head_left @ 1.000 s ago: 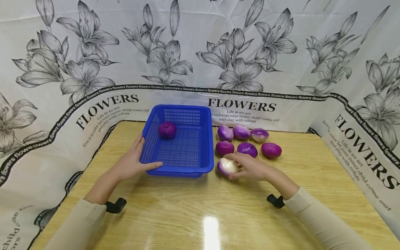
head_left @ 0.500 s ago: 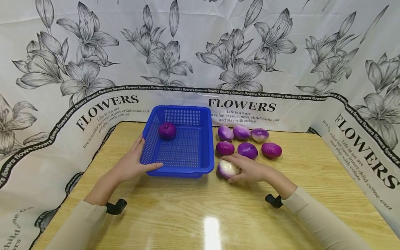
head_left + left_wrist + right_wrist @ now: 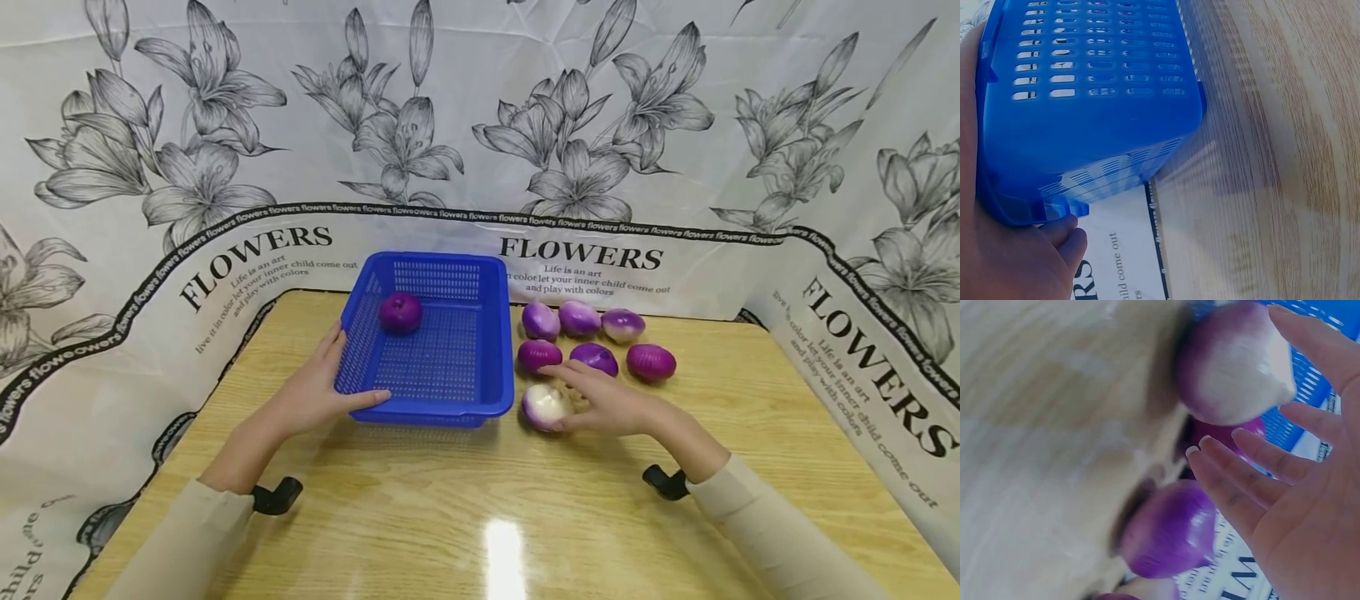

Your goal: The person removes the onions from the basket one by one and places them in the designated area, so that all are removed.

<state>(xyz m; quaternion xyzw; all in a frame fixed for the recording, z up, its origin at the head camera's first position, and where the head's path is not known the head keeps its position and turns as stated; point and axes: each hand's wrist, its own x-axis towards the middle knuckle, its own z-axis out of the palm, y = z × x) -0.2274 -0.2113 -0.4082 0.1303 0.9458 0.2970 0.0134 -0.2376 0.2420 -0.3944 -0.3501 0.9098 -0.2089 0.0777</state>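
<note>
A blue plastic basket (image 3: 435,408) with slotted walls stands left of centre, one purple onion (image 3: 401,313) inside at the far left. My left hand (image 3: 318,383) grips its near left corner, thumb over the front rim. In the left wrist view, curled fingers (image 3: 1072,247) hook beneath the basket's rim (image 3: 1054,212). Right of the basket lies a white-and-purple onion (image 3: 542,407). My right hand (image 3: 611,402) is spread beside it; in the right wrist view the fingers are parted, the thumb close to the onion (image 3: 1235,362). Whether thumb and onion touch, I cannot tell.
Behind the right hand, several purple onions sit in two rows, among them a ridged onion (image 3: 539,357), a glossy one (image 3: 595,358) and a pale-bottomed one (image 3: 623,325). A flower-print cloth (image 3: 420,183) hangs around the wooden table (image 3: 420,508).
My right hand's fingers closed around the near onion half a second ago and are now spread away from it. That onion has barely shifted. Left hand and basket hold still.
</note>
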